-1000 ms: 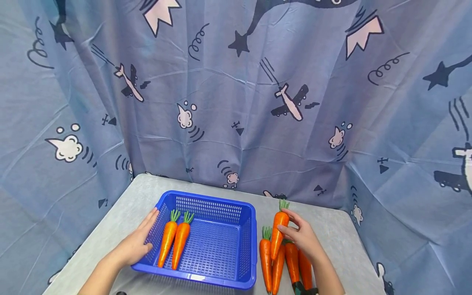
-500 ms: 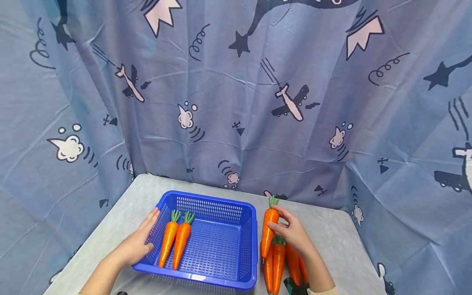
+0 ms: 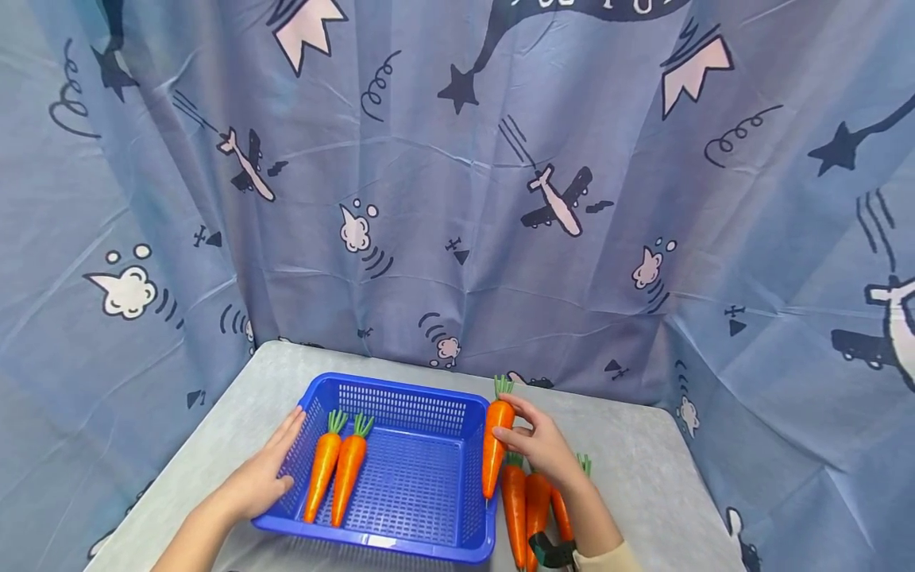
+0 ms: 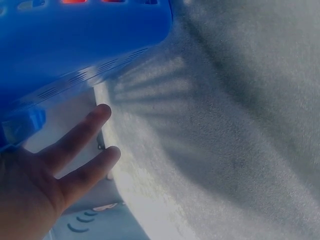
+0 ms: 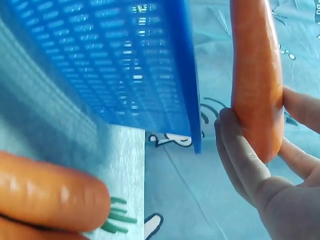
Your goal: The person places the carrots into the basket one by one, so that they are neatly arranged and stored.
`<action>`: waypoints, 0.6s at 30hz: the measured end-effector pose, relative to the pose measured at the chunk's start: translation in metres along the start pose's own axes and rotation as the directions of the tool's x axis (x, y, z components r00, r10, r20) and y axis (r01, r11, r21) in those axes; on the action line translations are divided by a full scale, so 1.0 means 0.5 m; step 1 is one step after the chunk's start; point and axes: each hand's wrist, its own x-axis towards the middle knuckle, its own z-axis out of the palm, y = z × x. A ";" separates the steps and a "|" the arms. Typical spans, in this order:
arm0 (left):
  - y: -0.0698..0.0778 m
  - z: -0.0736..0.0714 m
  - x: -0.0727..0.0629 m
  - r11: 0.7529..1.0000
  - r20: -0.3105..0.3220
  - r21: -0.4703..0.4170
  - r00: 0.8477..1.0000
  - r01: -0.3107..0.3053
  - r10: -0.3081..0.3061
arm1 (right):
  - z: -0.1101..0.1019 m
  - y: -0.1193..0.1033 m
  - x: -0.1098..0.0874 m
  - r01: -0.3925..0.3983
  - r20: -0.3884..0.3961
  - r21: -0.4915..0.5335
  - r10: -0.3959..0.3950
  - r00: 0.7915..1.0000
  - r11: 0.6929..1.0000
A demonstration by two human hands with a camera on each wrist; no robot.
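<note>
A blue plastic basket stands on the table with two carrots, a left one and a right one, lying side by side at its left. My left hand rests against the basket's left rim, fingers straight; the left wrist view shows the hand with spread fingers beside the blue wall. In my right hand a carrot is pinched near its leafy top, over the basket's right rim. The right wrist view shows this carrot raised beside the basket wall.
Several more carrots lie on the grey table right of the basket, partly hidden under my right forearm. A dark wrist strap shows there. A patterned blue curtain encloses the table's back and sides.
My right hand has moved left with its carrot, from above the carrots on the table to the basket's right rim. My left hand has stayed at the left rim.
</note>
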 end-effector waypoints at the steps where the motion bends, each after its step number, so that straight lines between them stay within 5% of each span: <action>1: 0.000 0.000 -0.001 1.000 -0.006 0.000 1.000 -0.005 0.005 | 0.005 -0.001 0.002 0.001 0.001 0.004 -0.001 1.000 1.000; 12: 0.005 -0.001 -0.002 1.000 -0.012 -0.002 1.000 -0.018 0.018 | 0.062 -0.023 0.039 0.016 -0.004 -0.007 -0.016 1.000 1.000; 18: 0.004 -0.002 -0.002 1.000 -0.014 0.003 1.000 -0.015 0.015 | 0.090 -0.040 0.057 0.061 0.062 0.012 -0.062 0.996 0.998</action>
